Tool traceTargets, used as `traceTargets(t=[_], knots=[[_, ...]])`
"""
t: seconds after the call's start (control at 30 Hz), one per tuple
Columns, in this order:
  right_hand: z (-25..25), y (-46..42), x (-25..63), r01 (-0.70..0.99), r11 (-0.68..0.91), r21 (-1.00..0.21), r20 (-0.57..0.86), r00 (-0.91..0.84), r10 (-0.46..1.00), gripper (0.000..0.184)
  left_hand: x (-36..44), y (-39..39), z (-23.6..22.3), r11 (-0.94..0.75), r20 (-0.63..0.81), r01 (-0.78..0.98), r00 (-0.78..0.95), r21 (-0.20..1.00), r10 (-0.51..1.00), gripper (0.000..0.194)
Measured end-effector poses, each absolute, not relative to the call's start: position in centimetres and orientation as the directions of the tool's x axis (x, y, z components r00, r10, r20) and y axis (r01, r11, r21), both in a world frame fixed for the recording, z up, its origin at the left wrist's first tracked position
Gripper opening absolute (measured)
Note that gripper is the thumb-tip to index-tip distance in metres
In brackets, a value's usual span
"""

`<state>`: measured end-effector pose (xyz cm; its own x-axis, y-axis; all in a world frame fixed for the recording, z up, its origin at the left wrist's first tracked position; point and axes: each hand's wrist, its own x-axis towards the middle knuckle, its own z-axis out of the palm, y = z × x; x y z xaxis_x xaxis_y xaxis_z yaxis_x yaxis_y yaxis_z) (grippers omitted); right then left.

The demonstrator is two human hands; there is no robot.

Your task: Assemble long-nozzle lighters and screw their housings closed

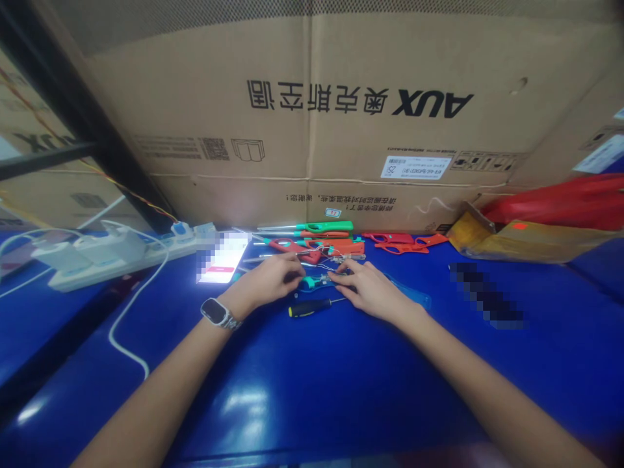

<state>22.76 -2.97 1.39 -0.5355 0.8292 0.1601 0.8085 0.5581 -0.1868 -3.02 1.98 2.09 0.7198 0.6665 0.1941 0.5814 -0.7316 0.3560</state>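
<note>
An opened blue stick lighter (412,294) lies between my hands, with a teal trigger (309,282) and small inner parts showing. My left hand (275,279), with a watch on its wrist, has thumb and fingers closed at the lighter's left end. Over its middle, my right hand (373,286) pinches at the small parts; what is between those fingertips is too small to make out. Just in front lies a black and yellow screwdriver (309,308), its shaft pointing right under my right hand. Loose thin wires (327,263) show behind my fingers.
Behind my hands lie a green stick lighter (331,227), several red-orange ones (341,247) and red casing halves (404,242). A lit phone (224,260) and white power strip (82,276) are left. A large carton (195,84) walls the back; a bag (517,240) sits right.
</note>
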Motion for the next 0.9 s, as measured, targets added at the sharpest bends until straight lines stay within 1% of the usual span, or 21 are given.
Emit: traceTargets(t=[0.13,0.3,0.47,0.7,0.8,0.9], knots=[[1.2,-3.0,22.8,0.816,0.540,-0.207,0.168,-0.514,0.841,0.036,-3.4,1.7,2.4,-0.714,0.179,0.577,0.714,0.397,0.677,0.018],[1.2,-3.0,22.8,0.820,0.535,-0.204,0.163,-0.511,0.844,0.036,-3.7,2.0,2.1,-0.714,0.131,0.593,0.728,0.374,0.673,0.021],[1.1,-3.0,22.9,0.824,0.527,-0.207,0.165,-0.502,0.849,0.036,-4.0,2.1,2.1,-0.685,0.090,0.631,0.708,0.365,0.700,0.024],[0.8,-2.8,22.9,0.821,0.525,-0.225,0.168,-0.498,0.851,0.036,-4.3,2.3,2.6,-0.654,0.049,0.659,0.690,0.372,0.722,0.019],[0.7,-2.7,23.0,0.821,0.523,-0.229,0.166,-0.497,0.852,0.036,-4.5,2.2,2.5,-0.649,0.060,0.650,0.687,0.395,0.724,0.021],[0.6,-2.6,23.2,0.818,0.526,-0.234,0.175,-0.496,0.850,0.036,-4.7,2.1,2.4,-0.647,0.074,0.645,0.682,0.406,0.727,0.030]])
